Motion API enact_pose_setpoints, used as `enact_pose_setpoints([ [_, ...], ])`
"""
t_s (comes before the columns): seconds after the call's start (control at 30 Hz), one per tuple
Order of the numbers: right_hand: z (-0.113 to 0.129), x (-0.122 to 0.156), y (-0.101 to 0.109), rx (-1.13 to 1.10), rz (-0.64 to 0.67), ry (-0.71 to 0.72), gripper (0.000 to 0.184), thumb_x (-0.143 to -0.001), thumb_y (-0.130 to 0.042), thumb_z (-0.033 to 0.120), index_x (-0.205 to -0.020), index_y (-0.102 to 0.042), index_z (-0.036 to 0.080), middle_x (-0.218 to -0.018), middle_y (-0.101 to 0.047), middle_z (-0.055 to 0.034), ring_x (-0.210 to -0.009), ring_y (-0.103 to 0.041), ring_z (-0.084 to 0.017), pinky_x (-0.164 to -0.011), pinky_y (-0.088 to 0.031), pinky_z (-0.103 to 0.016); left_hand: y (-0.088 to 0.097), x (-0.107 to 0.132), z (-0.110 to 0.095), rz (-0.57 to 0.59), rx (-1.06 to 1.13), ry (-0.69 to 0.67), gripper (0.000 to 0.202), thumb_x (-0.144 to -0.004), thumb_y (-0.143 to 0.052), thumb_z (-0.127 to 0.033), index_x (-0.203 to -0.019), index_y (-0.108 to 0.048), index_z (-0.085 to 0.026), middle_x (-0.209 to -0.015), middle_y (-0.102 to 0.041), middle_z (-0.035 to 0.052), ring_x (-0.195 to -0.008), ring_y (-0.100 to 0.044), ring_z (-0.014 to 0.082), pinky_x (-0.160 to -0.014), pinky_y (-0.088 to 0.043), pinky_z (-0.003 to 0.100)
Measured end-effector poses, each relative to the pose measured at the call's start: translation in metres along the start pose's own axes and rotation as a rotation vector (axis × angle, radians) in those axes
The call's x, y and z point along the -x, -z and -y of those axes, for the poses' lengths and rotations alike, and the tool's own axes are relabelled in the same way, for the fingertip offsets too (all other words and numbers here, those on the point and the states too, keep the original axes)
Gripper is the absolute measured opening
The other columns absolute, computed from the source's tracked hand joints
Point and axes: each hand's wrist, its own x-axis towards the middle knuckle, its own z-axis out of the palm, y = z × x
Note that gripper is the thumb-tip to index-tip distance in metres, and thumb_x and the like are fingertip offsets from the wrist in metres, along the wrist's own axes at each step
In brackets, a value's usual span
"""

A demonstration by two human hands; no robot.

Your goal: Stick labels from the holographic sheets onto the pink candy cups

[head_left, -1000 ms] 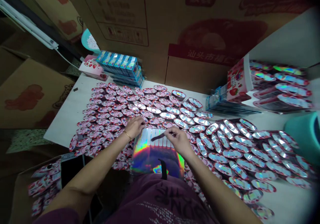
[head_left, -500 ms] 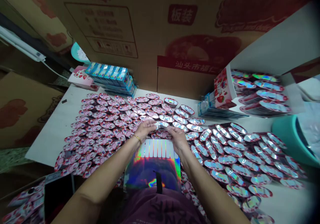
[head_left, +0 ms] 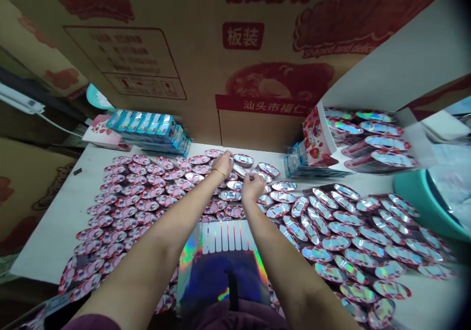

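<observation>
- Left hand (head_left: 222,165): reaches over the middle of the counter (head_left: 40,239), toward its far edge; fingers bent down at the packs, a bracelet (head_left: 218,173) on the wrist. Cannot tell whether its grip is closed on anything.
- Right hand (head_left: 253,186): just beside it, nearer the near edge; fingers curled in, their tips partly hidden, so cannot tell whether its grip is together or apart.
- Silver pack (head_left: 239,171): between the two hands, among the others, near the middle of the far edge.
- Packs: oval tops up, in close rows across the counter; pink tops (head_left: 109,210) toward the left edge, silver tops (head_left: 334,242) toward the right.
- Sheet (head_left: 221,273): shiny, at the middle of the near edge, between the forearms; pale strips (head_left: 225,236) lie across its far end.
- Blue boxes (head_left: 145,129): stacked at the far edge, beside a pink box (head_left: 105,134) at the far left corner.
- Tray (head_left: 319,136): at the far edge, toward the right, holding silver-topped packs.
- Carton (head_left: 176,60): upright along the far edge.
- Teal bin (head_left: 414,192): by the right edge.
</observation>
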Motion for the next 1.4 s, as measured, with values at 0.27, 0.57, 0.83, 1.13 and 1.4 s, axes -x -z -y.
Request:
enact_pose_setpoints([
  [0.27, -0.005, 0.0, -0.005, 0.114, -0.011, 0.121, 0.02, -0.077, -0.043, 0.028, -0.068, -0.059, 0.018, -0.08, -0.055, -0.0101, -0.087, -0.041, -0.025, -0.074, -0.029, -0.037, -0.006, -0.005, -0.002, 0.017, -0.168, -0.028, 0.029, -0.073, -0.049, -0.014, -0.1, -0.053, -0.02, -0.077, -0.064, 0.0052, -0.076, -0.058, 0.0191, -0.068, -0.039, 0.028],
  [0.57, -0.008, -0.008, 0.007, 0.291, 0.065, 0.281, 0.019, -0.077, -0.044, 0.02, -0.085, -0.062, 0.018, -0.084, -0.056, -0.0101, -0.086, -0.043, -0.025, -0.076, -0.027, -0.04, 0.004, -0.002, 0.003, -0.086, -0.133, -0.081, 0.03, -0.072, -0.052, -0.018, -0.103, -0.054, -0.016, -0.099, -0.058, 0.0094, -0.089, -0.054, 0.0192, -0.077, -0.039, 0.028],
  [0.83, -0.016, -0.012, 0.047, 0.473, 0.438, 0.731, 0.034, -0.079, -0.044, 0.013, -0.104, -0.061, 0.025, -0.096, -0.053, -0.0117, -0.088, -0.044, -0.024, -0.076, -0.029, -0.039, 0.052, 0.101, 0.082, 0.249, -0.007, -0.171, 0.031, -0.065, -0.06, -0.047, -0.078, -0.066, -0.019, -0.079, -0.06, 0.0025, -0.08, -0.052, 0.0163, -0.076, -0.038, 0.025],
  [1.13, 0.002, 0.122, 0.042, 0.382, 0.899, 1.163, 0.026, -0.084, -0.043, 0.019, -0.106, -0.056, 0.021, -0.092, -0.056, -0.0083, -0.083, -0.046, -0.02, -0.069, -0.037, -0.032, 0.053, 0.183, 0.125, 0.474, 0.307, 0.003, 0.017, -0.067, -0.057, -0.031, -0.068, -0.062, -0.015, -0.065, -0.059, 0.0003, -0.062, -0.051, 0.0109, -0.059, -0.039, 0.02],
  [1.4, 0.002, 0.144, 0.04, 0.405, 0.89, 1.196, 0.027, -0.082, -0.043, 0.013, -0.107, -0.053, 0.017, -0.091, -0.054, -0.0091, -0.082, -0.044, -0.021, -0.068, -0.039, -0.033, 0.052, 0.197, 0.123, 0.359, 0.597, 0.202, 0.025, -0.058, -0.064, -0.034, -0.069, -0.059, -0.012, -0.059, -0.057, -0.0018, -0.057, -0.05, 0.0094, -0.055, -0.039, 0.021],
])
